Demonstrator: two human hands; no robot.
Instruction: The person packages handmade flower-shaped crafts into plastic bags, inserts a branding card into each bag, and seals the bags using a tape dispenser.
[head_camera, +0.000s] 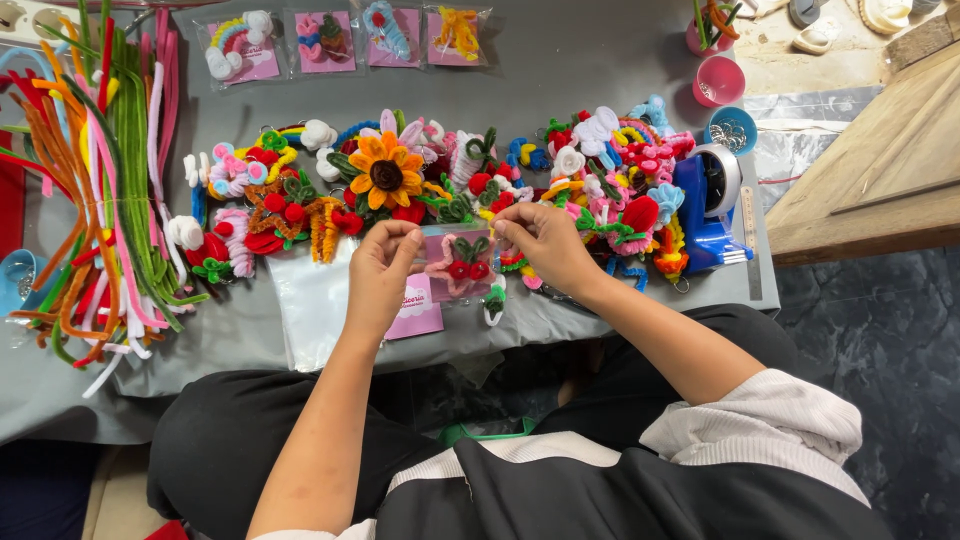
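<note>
hands together over the table's near edge: left hand (380, 268) and right hand (545, 243) pinch a clear packet (462, 262) holding a pink cherry charm. beyond, a sunflower (386, 172), then a grey table (590, 70).

Grey table (600, 60); wooden bench (880, 170) right; dark stone floor (860, 320).

A grey cloth-covered counter (560, 70) carries a sheaf of long coloured pipe cleaners (110, 180) at its left side and a row of pipe-cleaner flowers and charms (450, 180) across the middle (an orange sunflower (386, 172) among them). Four small clear packets with pink cards (345, 40) lie along the far edge. A blue tape dispenser (710, 205), pink cup (719, 80) and blue cup (733, 130) stand at the right.
</note>
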